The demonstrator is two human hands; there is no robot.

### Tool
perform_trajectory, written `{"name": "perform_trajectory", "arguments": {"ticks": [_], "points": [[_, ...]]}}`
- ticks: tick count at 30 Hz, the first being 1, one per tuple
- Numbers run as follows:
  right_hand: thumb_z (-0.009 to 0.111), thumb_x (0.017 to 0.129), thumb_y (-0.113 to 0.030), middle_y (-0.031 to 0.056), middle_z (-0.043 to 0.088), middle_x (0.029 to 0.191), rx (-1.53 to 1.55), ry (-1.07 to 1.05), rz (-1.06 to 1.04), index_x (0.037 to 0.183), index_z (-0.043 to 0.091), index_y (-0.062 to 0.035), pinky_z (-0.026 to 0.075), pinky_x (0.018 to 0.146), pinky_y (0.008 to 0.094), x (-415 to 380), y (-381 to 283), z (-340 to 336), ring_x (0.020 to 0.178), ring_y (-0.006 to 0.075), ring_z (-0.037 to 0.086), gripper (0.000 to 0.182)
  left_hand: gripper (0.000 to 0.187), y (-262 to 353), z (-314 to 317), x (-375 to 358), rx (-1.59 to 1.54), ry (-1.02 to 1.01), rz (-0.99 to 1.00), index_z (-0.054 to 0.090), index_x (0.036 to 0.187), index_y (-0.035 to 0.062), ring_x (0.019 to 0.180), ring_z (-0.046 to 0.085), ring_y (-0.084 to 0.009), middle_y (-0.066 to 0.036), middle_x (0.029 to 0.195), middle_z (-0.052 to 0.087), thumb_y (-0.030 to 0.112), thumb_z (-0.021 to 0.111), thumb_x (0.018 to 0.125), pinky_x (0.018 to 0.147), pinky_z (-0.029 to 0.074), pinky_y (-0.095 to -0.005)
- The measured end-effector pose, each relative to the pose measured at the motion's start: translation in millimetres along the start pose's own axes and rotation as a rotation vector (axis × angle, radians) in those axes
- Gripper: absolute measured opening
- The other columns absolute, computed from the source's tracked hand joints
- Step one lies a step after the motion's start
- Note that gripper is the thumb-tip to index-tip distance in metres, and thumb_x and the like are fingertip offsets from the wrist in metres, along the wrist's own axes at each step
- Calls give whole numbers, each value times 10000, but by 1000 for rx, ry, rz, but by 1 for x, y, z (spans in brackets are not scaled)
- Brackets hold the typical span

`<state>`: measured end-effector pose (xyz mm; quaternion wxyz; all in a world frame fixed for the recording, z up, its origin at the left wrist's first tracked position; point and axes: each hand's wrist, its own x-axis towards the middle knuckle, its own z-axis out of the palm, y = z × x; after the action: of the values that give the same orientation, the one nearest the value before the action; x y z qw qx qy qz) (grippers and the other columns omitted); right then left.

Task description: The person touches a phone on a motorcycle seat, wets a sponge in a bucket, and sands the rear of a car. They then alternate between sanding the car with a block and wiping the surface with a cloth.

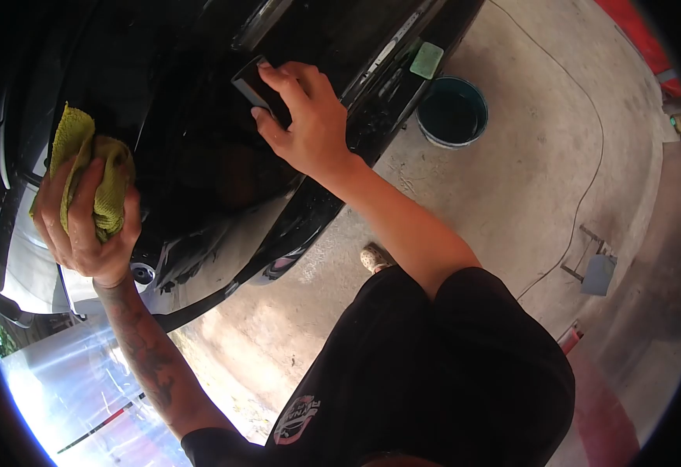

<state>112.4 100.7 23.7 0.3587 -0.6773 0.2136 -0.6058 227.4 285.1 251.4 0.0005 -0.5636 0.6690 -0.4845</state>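
Observation:
My left hand is closed round a crumpled yellow-green cloth, over the glossy black body of a car near its headlight. Farther right, my right hand grips a small dark block with a grey edge, thumb on one side and fingers on the other. The block is at the black car panel; whether it touches the surface is hard to tell. A light green sponge lies on the car's edge, beyond my right hand.
A dark round bucket of liquid stands on the concrete floor beside the car. A thin cable curves across the floor. A small stand with a grey plate is at the right. Red material shows at the top right.

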Motion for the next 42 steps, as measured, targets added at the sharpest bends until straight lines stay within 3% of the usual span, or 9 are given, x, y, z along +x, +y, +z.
{"name": "perform_trajectory", "arguments": {"ticks": [5,12,27,28,30,36,38,40,42], "points": [[848,742,-146,69,634,1184,-108,128,-30,1302,680,-156,568,769,415,29,20,-5,956,299,633,585,367,0,-1,-1,6,-7,5,766,1159,160,1137,673,-303,-67,1249,704,321,849,839,976,548,-441],[841,749,-150,69,622,1177,-35,5,-4,1308,675,-148,578,794,406,0,3,-2,958,300,639,582,363,0,0,0,13,-3,5,766,1158,160,1139,673,-298,-65,1236,704,332,841,847,971,549,-438],[822,817,-159,127,604,1158,-70,105,47,1306,595,-62,574,759,415,22,20,-4,989,306,655,547,362,0,-1,0,16,0,13,762,1147,155,1119,678,-312,-72,1229,707,330,840,841,959,553,-450],[811,834,-161,141,594,1173,10,60,244,1307,578,-46,570,752,422,32,19,-8,990,314,661,540,362,-1,-1,0,18,-1,13,762,1146,155,1118,679,-313,-72,1228,707,328,840,838,961,552,-452],[808,842,-163,157,583,1188,-42,149,201,1318,565,-42,567,757,431,39,28,-2,990,334,666,548,364,-1,-1,-1,13,-1,13,762,1149,155,1122,678,-313,-72,1227,708,318,840,833,963,551,-454],[820,833,-179,173,576,1203,74,-22,211,1317,543,-25,571,812,461,-5,8,0,1031,381,661,579,361,1,0,1,10,0,2,764,1147,154,1130,678,-314,-72,1229,708,298,840,824,965,549,-451],[822,831,-179,175,572,1207,-18,95,165,1294,539,-25,570,812,456,14,22,-1,1018,389,662,564,359,0,-1,0,6,-1,5,764,1145,154,1130,678,-313,-71,1229,708,298,840,825,965,548,-450],[813,844,-181,172,563,1212,39,85,378,1266,535,-23,566,804,456,37,23,-10,988,380,667,530,356,-1,0,-1,0,3,6,765,1143,154,1129,678,-313,-70,1227,708,301,840,827,966,548,-450],[808,855,-183,175,560,1214,19,100,359,1294,522,-20,563,788,454,35,25,-7,929,359,671,549,353,0,-1,0,4,-1,8,766,1144,153,1127,678,-314,-70,1225,708,310,838,836,964,550,-447]]}}
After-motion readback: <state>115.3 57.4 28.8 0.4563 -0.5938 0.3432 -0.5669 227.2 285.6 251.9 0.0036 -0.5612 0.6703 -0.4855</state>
